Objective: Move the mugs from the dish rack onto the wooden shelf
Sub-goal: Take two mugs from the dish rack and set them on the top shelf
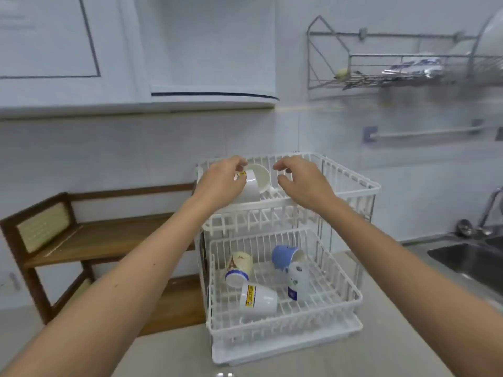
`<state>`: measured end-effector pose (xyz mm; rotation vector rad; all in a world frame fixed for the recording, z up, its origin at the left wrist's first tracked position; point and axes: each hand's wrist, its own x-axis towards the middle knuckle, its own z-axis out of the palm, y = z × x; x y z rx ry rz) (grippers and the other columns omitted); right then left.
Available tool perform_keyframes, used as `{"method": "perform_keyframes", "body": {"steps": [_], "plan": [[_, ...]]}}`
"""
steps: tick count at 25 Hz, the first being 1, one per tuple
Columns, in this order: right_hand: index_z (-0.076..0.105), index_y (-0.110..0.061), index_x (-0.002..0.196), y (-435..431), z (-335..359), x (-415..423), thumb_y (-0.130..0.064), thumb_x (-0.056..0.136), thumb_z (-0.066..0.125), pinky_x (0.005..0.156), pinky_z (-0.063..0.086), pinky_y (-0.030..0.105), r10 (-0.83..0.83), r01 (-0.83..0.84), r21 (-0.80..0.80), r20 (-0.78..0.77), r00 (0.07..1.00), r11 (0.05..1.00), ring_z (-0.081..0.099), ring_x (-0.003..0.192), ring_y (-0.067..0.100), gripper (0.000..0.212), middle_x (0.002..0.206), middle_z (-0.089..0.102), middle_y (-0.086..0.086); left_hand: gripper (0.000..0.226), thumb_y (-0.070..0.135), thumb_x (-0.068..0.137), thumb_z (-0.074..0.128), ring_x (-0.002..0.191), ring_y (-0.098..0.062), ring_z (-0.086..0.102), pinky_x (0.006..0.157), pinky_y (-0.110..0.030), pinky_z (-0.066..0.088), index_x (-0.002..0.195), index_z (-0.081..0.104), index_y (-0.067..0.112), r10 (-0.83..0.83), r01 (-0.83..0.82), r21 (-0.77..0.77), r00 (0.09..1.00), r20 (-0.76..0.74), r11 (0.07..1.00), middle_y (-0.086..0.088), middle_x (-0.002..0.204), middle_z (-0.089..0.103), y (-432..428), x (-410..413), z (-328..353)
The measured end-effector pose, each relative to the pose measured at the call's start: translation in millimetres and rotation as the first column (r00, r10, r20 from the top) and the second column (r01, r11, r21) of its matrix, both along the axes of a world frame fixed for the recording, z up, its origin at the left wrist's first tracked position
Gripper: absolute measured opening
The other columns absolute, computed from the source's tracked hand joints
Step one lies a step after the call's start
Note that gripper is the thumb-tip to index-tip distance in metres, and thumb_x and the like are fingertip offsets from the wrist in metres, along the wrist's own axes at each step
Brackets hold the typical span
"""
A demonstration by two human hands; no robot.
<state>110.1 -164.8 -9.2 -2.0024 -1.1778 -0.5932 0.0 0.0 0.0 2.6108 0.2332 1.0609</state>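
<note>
A white two-tier dish rack (351,183) stands on the counter. In its top tier my left hand (217,183) grips a white mug (254,178) that is tilted with its mouth to the right. My right hand (302,178) hovers beside that mug with fingers apart and holds nothing. The bottom tier holds several mugs: a cream one with a blue rim (238,268), a white one with a yellow label (258,299), a blue one (285,255) and a pale one with a blue label (298,278). The wooden shelf (109,238) stands to the rack's left, its top board bare.
A steel sink (468,259) with a tap (490,208) lies at the right. A metal wall rack (381,74) and a towel bar (424,131) hang above it. White cabinets (81,50) overhang the wooden shelf. The shelf's lower board (177,300) sits beside the rack's base.
</note>
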Motion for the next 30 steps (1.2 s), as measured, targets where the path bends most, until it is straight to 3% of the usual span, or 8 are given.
{"method": "perform_keyframes", "body": {"steps": [3, 8, 11, 14, 17, 20, 26, 30], "plan": [[0.061, -0.019, 0.115, 13, 15, 43, -0.021, 0.088, 0.052, 0.089, 0.049, 0.042, -0.015, 0.02, -0.2, 0.023, 1.0, 0.98, 0.057, 0.106, 0.02, 0.029, 0.119, 0.063, 0.0, 0.052, 0.03, 0.089, 0.06, 0.119, -0.021, 0.054, 0.095, -0.031, 0.041, 0.138, 0.044, 0.021, 0.066, -0.063, 0.023, 0.977, -0.202, 0.998, -0.004, 0.136, 0.055, 9, 27, 5], [0.049, -0.025, 0.128, 46, 32, 98, -0.028, 0.086, 0.056, 0.088, 0.048, 0.042, 0.019, 0.044, -0.527, 0.113, 0.993, 0.848, 0.053, 0.114, 0.024, 0.043, 0.127, 0.055, 0.002, 0.091, 0.043, 0.079, 0.072, 0.138, -0.023, 0.035, 0.112, -0.039, 0.032, 0.15, 0.019, 0.024, 0.129, -0.082, 0.111, 0.836, -0.534, 0.99, -0.001, 0.156, 0.03, 23, 56, 7], [0.03, -0.03, 0.141, 72, 31, 118, -0.038, 0.079, 0.067, 0.084, 0.046, 0.042, 0.079, 0.038, -0.636, 0.154, 0.985, 0.771, 0.049, 0.12, 0.026, 0.073, 0.138, 0.044, 0.001, 0.103, 0.049, 0.071, 0.075, 0.135, -0.025, 0.039, 0.11, -0.044, 0.035, 0.151, 0.015, 0.026, 0.185, -0.1, 0.17, 0.767, -0.615, 0.98, -0.002, 0.154, 0.033, 30, 70, 8], [0.013, -0.033, 0.146, 96, 26, 129, -0.045, 0.065, 0.079, 0.095, 0.044, 0.048, 0.159, 0.046, -0.755, 0.197, 0.967, 0.654, 0.042, 0.129, 0.028, 0.105, 0.149, 0.031, 0.0, 0.111, 0.05, 0.063, 0.081, 0.123, -0.026, 0.047, 0.102, -0.046, 0.042, 0.15, 0.015, 0.029, 0.205, -0.108, 0.184, 0.714, -0.669, 0.977, -0.001, 0.145, 0.043, 33, 79, 7], [0.005, -0.037, 0.146, 109, 21, 138, -0.047, 0.055, 0.085, 0.097, 0.042, 0.05, 0.213, 0.051, -0.798, 0.221, 0.952, 0.601, 0.04, 0.132, 0.029, 0.121, 0.151, 0.026, 0.0, 0.116, 0.048, 0.058, 0.085, 0.118, -0.027, 0.049, 0.098, -0.047, 0.045, 0.148, 0.014, 0.028, 0.217, -0.109, 0.197, 0.688, -0.692, 0.974, -0.003, 0.139, 0.044, 34, 82, 5], [-0.001, -0.036, 0.144, 116, 12, 141, -0.052, 0.052, 0.085, 0.085, 0.047, 0.045, 0.248, 0.15, -0.785, 0.362, 0.899, 0.601, 0.047, 0.125, 0.032, 0.127, 0.148, 0.03, 0.003, 0.118, 0.05, 0.055, 0.084, 0.115, -0.027, 0.05, 0.096, -0.045, 0.047, 0.147, 0.013, 0.028, 0.229, -0.107, 0.217, 0.696, -0.681, 0.97, -0.004, 0.136, 0.046, 35, 84, 3], [0.019, -0.025, 0.136, 119, 12, 133, -0.046, 0.054, 0.084, 0.071, 0.053, 0.045, 0.281, 0.243, -0.689, 0.555, 0.783, 0.683, 0.06, 0.102, 0.033, 0.106, 0.129, 0.044, 0.004, 0.112, 0.052, 0.057, 0.082, 0.112, -0.027, 0.052, 0.089, -0.039, 0.048, 0.145, 0.02, 0.021, 0.268, -0.113, 0.287, 0.766, -0.585, 0.951, -0.006, 0.132, 0.052, 32, 78, 2], [0.03, -0.019, 0.133, 105, 22, 132, -0.05, 0.05, 0.08, 0.073, 0.05, 0.04, 0.216, 0.09, -0.625, 0.397, 0.892, 0.775, 0.06, 0.1, 0.034, 0.102, 0.128, 0.048, 0.004, 0.099, 0.057, 0.052, 0.081, 0.096, -0.022, 0.058, 0.071, -0.033, 0.05, 0.131, 0.031, 0.024, 0.181, -0.194, -0.01, 0.929, -0.323, 0.981, 0.0, 0.11, 0.057, 33, 49, 10]]}}
